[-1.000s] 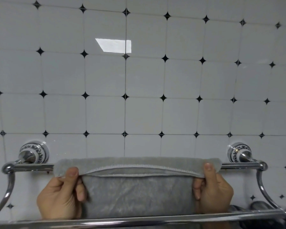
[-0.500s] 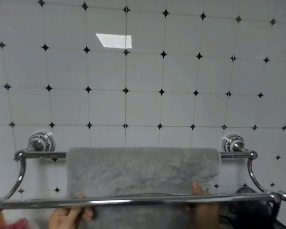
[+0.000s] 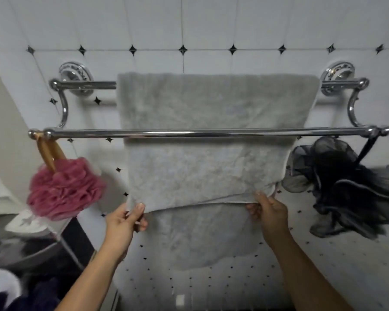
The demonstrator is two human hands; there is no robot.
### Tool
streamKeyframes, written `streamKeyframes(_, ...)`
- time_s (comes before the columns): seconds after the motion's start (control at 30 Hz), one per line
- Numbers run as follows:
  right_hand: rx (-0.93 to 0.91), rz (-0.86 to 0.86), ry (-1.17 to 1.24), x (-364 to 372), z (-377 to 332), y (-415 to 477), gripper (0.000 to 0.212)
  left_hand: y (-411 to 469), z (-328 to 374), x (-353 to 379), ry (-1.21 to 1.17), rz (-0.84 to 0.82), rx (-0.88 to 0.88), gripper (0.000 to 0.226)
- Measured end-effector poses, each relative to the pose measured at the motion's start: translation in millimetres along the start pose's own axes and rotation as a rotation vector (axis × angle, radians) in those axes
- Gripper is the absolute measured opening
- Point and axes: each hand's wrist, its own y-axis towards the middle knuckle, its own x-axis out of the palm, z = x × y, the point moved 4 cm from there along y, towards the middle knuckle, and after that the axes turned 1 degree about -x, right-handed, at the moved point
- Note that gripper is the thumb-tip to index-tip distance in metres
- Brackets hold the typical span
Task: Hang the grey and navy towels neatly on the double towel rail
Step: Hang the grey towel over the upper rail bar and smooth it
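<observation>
The grey towel (image 3: 211,104) hangs over the back bar of the chrome double towel rail (image 3: 189,132), behind the front bar. Its front flap ends above a longer back flap. My left hand (image 3: 126,217) pinches the front flap's lower left corner. My right hand (image 3: 268,209) pinches its lower right corner. Dark navy fabric (image 3: 43,295), possibly the navy towel, lies blurred at the bottom left.
A pink bath pouf (image 3: 64,189) hangs from the rail's left end on a tan loop. A black mesh pouf (image 3: 341,187) hangs from the right end. A white tiled wall (image 3: 189,30) lies behind. A sink edge with a white dish (image 3: 27,223) sits at the left.
The view tilted down. My hands slid from the back bar down the front flap to its bottom corners, drawing the towel down flat.
</observation>
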Motion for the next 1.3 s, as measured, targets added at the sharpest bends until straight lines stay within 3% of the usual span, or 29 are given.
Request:
streamKeyframes(0.27, 0.155, 0.111, -0.133, -21.0, 43.7, -54.0, 0.037, -27.2, -58.5, -21.8, 0.138, -0.067, -0.175, 0.025)
streamKeyframes(0.4, 0.237, 0.103, -0.136, -30.3, 71.6, -83.1, 0.039, -47.0, -84.1, -38.7, 0.181, -0.068, -0.257, 0.023)
streamKeyframes(0.63, 0.331, 0.059, -0.116, -40.9, 109.9, -102.0, 0.018, -63.0, -106.0, -51.4, 0.25, -0.053, -0.332, 0.024)
streamKeyframes(0.87, 0.466, -0.006, -0.282, -50.0, 128.0, -106.9, 0.023, -65.5, -124.2, -51.8, 0.412, 0.01, -0.434, 0.03)
streamKeyframes(0.97, 0.406, -0.087, -0.344, -44.8, 104.1, -95.1, 0.022, -57.7, -109.8, -48.1, 0.452, -0.032, -0.415, 0.02)
streamKeyframes(1.03, 0.324, -0.105, -0.339, -42.0, 68.6, -82.6, 0.036, -45.3, -82.8, -39.1, 0.409, -0.109, -0.355, 0.014)
streamKeyframes(1.17, 0.102, -0.253, -0.1, -26.5, -33.8, -48.1, 0.052, -7.4, 14.0, -6.2, 0.279, -0.187, -0.162, 0.054)
streamKeyframes(1.3, -0.051, -0.225, 0.069, -8.9, -125.3, -13.4, 0.037, 26.7, 112.4, 22.6, 0.22, -0.103, 0.11, 0.057)
